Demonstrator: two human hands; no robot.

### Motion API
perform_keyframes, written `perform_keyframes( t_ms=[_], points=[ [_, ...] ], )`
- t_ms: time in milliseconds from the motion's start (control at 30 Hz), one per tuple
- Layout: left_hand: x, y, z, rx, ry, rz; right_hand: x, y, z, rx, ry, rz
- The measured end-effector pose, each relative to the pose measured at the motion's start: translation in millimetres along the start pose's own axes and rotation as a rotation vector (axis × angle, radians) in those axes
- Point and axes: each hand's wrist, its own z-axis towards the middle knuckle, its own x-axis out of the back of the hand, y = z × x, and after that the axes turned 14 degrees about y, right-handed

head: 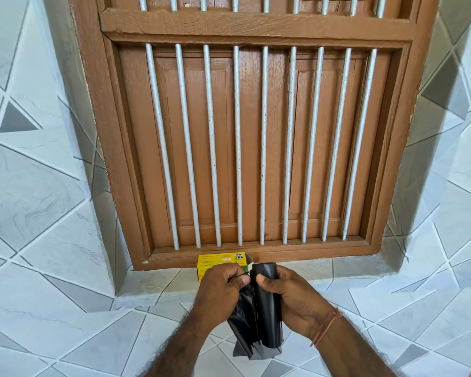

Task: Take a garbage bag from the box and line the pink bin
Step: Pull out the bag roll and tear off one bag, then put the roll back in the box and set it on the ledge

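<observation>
A yellow box (216,262) lies on the tiled window sill, its right end flap open. In front of it I hold a black roll of garbage bags (267,317) upright. My right hand (291,300) grips the rolled part, thumb on its front. My left hand (220,292) pinches the loose sheet of the garbage bag (242,325) that hangs crumpled from the roll's left side. The pink bin is not in view.
A brown wooden window (256,131) with shut shutters and vertical grey bars fills the wall ahead. White and grey patterned tiles (52,186) cover the wall and the sill (324,273) around it.
</observation>
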Motion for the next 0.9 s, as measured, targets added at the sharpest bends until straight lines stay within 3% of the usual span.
perform_keyframes(
  t_ms=[100, 200, 267, 400, 500, 600, 900],
  points=[
    [16, -15, 0, 0.085, 0.115, -0.015, 24, -14, 10, -0.065, 0.147, 0.169],
    [52, -43, -2, 0.172, 0.265, 0.019, 74, -41, 20, 0.040, 0.393, 0.259],
    [64, -50, 0, 0.180, 0.161, 0.098, 88, -51, 19, 0.104, 0.388, 0.258],
    [54, -40, 6, 0.101, -0.244, 0.465, 81, -44, 23, 0.119, 0.351, 0.189],
    [40, -26, 14, -0.053, -0.276, 0.751, 75, -34, 25, 0.107, 0.373, 0.147],
    [18, -16, 32, -0.231, -0.280, 0.836, 74, -25, 25, 0.087, 0.394, 0.093],
    [-30, -20, 80, -0.354, -0.514, 0.985, 85, -19, 12, 0.158, 0.389, 0.004]
  ],
)
